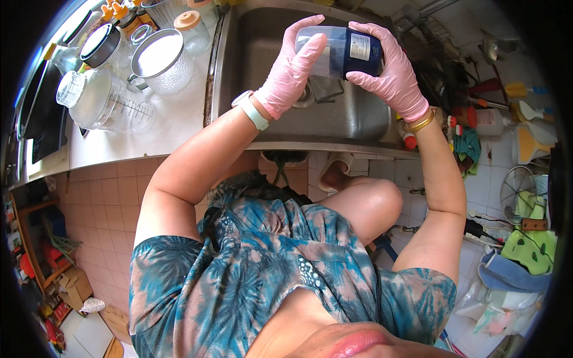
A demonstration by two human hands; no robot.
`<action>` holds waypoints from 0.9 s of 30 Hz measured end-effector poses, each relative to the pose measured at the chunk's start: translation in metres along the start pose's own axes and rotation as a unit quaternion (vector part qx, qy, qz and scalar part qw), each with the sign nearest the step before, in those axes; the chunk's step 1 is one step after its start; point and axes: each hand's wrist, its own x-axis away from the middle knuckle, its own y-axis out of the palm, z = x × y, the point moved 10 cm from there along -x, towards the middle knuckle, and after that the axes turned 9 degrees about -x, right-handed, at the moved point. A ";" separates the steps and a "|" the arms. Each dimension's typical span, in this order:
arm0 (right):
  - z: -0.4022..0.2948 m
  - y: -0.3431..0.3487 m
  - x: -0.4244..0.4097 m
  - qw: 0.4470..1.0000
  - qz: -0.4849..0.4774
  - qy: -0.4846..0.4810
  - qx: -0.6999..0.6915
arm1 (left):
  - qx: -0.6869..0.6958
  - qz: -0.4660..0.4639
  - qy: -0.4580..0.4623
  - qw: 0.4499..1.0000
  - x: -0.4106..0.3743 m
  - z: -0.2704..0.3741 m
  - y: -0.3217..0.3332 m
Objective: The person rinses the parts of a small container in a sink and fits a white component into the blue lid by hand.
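Over the stainless steel sink [358,118], my two hands, in pink gloves, hold a container with a clear plastic part [332,48] and a dark blue part [374,62] that bears a white label with writing. My left hand [296,62] grips the clear end, its thumb across the near side. Around the blue end are the fingers and thumb of my right hand [390,67]. The container lies sideways in the air. Below it, the sink's drain [305,97] and a dark flat item [329,89] beside it are partly visible.
On the white counter [179,129] left of the sink stand a glass mug with a white top [163,67], a jar with a black lid [100,47], a clear measuring jug [100,103] and a jar with a peach lid [192,33]. Bottles and brushes crowd the right side.
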 end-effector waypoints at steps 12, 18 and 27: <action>0.028 0.007 0.008 0.987 0.011 0.073 -0.141 | -0.015 0.011 0.074 0.997 -0.006 0.014 0.000; 0.043 0.009 0.011 0.951 0.039 0.110 -0.287 | -0.083 0.001 0.153 0.985 -0.002 0.036 0.003; 0.058 0.022 0.022 0.965 0.077 0.123 -0.217 | -0.136 0.010 0.033 0.990 -0.007 0.003 -0.010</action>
